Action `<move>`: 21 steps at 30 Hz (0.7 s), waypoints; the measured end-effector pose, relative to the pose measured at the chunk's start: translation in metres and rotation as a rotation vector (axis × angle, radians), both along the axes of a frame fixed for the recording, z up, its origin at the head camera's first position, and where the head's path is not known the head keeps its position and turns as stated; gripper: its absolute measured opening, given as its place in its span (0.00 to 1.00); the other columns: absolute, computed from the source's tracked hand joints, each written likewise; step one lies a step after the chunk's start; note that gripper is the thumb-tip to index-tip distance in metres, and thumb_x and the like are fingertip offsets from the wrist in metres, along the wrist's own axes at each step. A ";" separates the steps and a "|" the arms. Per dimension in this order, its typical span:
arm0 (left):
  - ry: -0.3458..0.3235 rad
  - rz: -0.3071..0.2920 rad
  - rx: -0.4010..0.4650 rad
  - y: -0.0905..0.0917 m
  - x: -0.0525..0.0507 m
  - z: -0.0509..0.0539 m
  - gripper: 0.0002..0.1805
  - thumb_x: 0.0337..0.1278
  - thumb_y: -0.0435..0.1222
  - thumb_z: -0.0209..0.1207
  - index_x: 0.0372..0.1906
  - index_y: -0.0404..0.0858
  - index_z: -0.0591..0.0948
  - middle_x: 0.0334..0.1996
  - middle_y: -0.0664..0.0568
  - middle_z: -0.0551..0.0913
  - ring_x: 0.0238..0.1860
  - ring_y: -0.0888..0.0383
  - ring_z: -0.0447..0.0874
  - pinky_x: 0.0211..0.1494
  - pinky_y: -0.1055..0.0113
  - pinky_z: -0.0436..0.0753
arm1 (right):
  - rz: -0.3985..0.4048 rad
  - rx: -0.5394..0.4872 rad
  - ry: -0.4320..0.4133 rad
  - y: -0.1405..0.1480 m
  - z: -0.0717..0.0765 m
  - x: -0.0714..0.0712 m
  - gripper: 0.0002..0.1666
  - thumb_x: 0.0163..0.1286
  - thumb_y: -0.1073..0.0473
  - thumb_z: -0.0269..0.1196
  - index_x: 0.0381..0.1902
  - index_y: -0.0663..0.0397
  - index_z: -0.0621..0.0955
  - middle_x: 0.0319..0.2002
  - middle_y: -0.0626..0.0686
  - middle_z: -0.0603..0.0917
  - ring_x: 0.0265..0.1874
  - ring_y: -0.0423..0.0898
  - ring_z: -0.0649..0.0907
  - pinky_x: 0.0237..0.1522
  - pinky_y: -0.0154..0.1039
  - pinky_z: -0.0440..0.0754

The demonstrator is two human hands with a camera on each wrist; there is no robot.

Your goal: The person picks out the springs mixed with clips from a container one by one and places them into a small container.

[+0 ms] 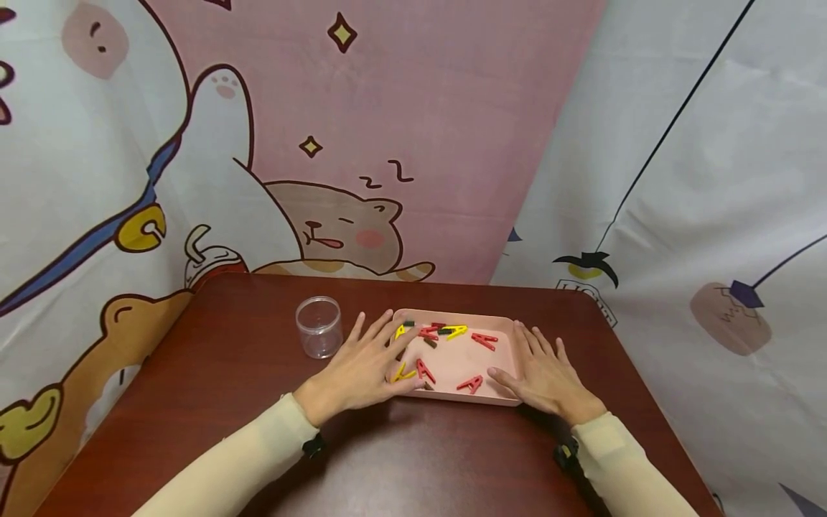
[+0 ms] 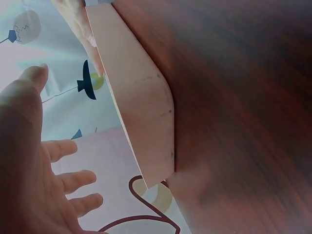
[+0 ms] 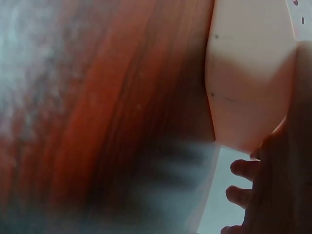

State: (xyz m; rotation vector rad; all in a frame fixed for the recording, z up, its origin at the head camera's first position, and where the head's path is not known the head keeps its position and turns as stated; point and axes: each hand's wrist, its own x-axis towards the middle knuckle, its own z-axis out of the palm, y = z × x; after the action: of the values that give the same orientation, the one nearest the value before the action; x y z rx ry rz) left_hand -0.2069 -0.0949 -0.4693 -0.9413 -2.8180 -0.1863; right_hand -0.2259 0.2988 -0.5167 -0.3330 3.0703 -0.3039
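A shallow pink tray (image 1: 459,362) lies on the table with several small plastic clips in it: red ones such as a red clip (image 1: 484,341), yellow ones such as a yellow clip (image 1: 457,330), and small dark ones. My left hand (image 1: 358,370) is spread over the tray's left end, its fingers straight and hiding some clips there. In the left wrist view its fingers stand apart from the tray's wall (image 2: 141,97). At the right end, my right hand (image 1: 549,377) lies along the rim, fingers extended; whether it touches is hard to tell. Neither hand holds anything.
A clear, round plastic jar (image 1: 319,328) stands left of the tray, close to my left hand. The dark reddish-brown table (image 1: 439,459) meets a cartoon-printed cloth (image 1: 452,143) at the back and sides.
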 end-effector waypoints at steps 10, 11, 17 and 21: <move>-0.016 -0.037 0.010 0.000 -0.013 0.003 0.51 0.78 0.76 0.57 0.93 0.52 0.69 0.94 0.47 0.66 0.95 0.39 0.63 0.93 0.21 0.58 | 0.019 0.011 0.015 0.002 0.000 -0.003 0.75 0.77 0.13 0.58 0.97 0.60 0.51 0.95 0.68 0.57 0.94 0.75 0.58 0.89 0.86 0.47; -0.018 -0.039 0.007 -0.001 -0.015 0.003 0.51 0.78 0.76 0.58 0.93 0.53 0.69 0.94 0.47 0.66 0.95 0.39 0.63 0.93 0.22 0.58 | 0.020 0.012 0.015 0.002 0.000 -0.004 0.75 0.77 0.13 0.57 0.97 0.60 0.51 0.95 0.68 0.57 0.94 0.74 0.58 0.89 0.86 0.47; -0.016 -0.068 -0.018 -0.003 -0.027 0.004 0.48 0.79 0.72 0.61 0.92 0.53 0.71 0.91 0.44 0.71 0.94 0.39 0.66 0.92 0.22 0.60 | 0.026 0.014 0.022 0.003 0.000 -0.006 0.75 0.77 0.13 0.58 0.97 0.59 0.51 0.95 0.68 0.58 0.94 0.75 0.59 0.89 0.86 0.48; -0.029 -0.081 -0.013 -0.004 -0.033 0.005 0.45 0.78 0.70 0.65 0.88 0.51 0.77 0.90 0.42 0.73 0.92 0.38 0.68 0.91 0.21 0.60 | 0.025 0.010 0.016 0.003 0.000 -0.008 0.75 0.76 0.13 0.58 0.97 0.59 0.51 0.95 0.68 0.58 0.93 0.75 0.59 0.89 0.86 0.47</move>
State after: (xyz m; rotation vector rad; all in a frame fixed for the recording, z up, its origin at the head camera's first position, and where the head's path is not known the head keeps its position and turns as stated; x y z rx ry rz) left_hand -0.2401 -0.0989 -0.4644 -1.0654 -2.8124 -0.1942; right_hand -0.2337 0.3016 -0.5170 -0.3748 3.0793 -0.2868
